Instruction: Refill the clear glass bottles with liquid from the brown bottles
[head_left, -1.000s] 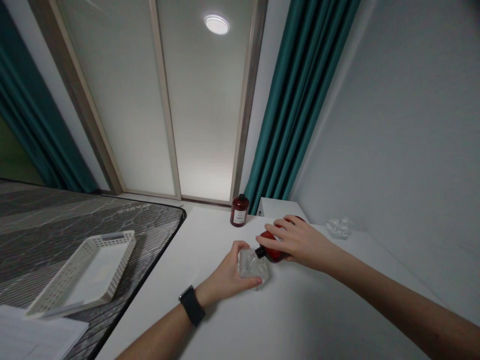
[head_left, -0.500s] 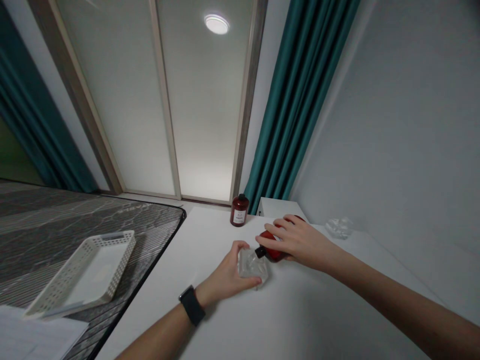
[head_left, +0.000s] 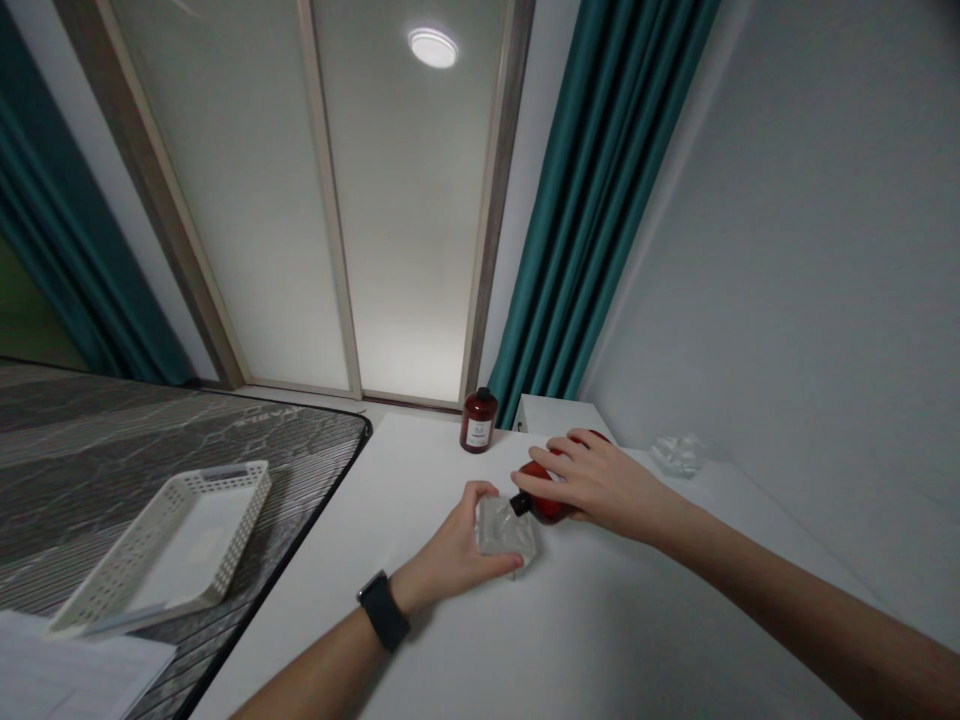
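Note:
My left hand [head_left: 469, 545], with a dark watch on its wrist, grips a small clear container [head_left: 504, 535] by its sides, thumb and fingers on opposite edges. My right hand [head_left: 592, 485] is wrapped over a reddish-brown bottle [head_left: 546, 490] tilted on its side. That bottle's black cap or neck [head_left: 520, 504] points left, at the rim of the clear container. Whether any liquid runs out cannot be made out. A similar brown bottle [head_left: 478, 425] with a white label and black top stands upright farther back on the white table [head_left: 420, 470].
Crumpled clear plastic [head_left: 677, 455] lies at the table's right, near the wall. To the left, a white perforated basket [head_left: 217, 540] and paper sheets [head_left: 75, 665] rest on a grey patterned surface [head_left: 300, 430]. Behind the table stand a white box-like piece [head_left: 562, 412] and a green curtain [head_left: 592, 200].

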